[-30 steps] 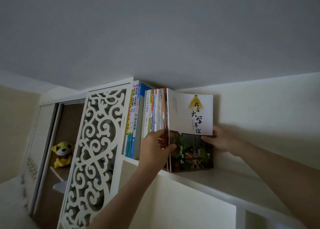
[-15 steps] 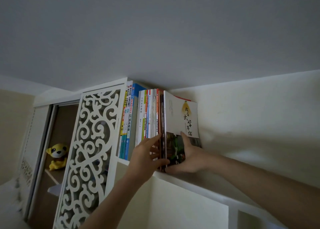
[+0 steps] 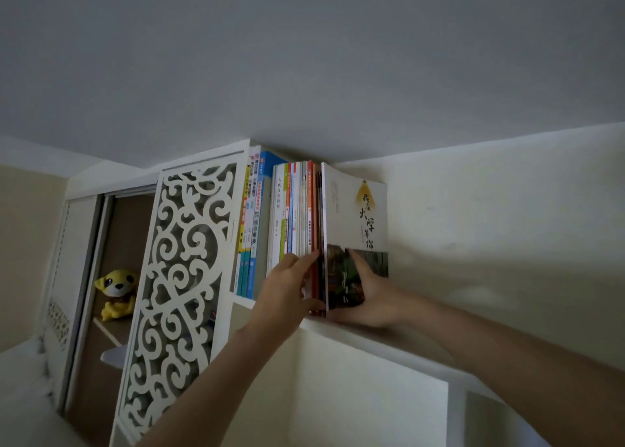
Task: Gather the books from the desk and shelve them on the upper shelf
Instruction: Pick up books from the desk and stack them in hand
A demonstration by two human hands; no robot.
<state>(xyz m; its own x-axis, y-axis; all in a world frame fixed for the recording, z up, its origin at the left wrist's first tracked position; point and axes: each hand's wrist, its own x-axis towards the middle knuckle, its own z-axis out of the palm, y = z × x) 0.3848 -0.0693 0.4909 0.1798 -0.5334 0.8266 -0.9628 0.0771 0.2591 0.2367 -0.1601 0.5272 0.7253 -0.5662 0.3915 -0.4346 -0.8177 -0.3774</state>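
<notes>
A row of upright books (image 3: 293, 210) stands on the upper shelf (image 3: 399, 340), close under the ceiling. At the row's right end is a book with a white cover (image 3: 355, 210), black and yellow lettering and a dark photo below. My right hand (image 3: 370, 296) presses flat on the lower part of that cover, fingers pointing up. My left hand (image 3: 287, 286) rests with straight fingers on the spines of the thin books just left of it, near the shelf's front edge.
A white fretwork panel (image 3: 182, 277) closes the shelf's left end. Behind it an open cabinet holds a yellow plush toy (image 3: 116, 292). To the right of the books the shelf runs along a pale wall (image 3: 507, 243). Below are white compartments (image 3: 365, 396).
My right hand left the white book's far edge and now lies flat on its cover. The book has gone deeper onto the shelf against the row. My left hand stays on the spines.
</notes>
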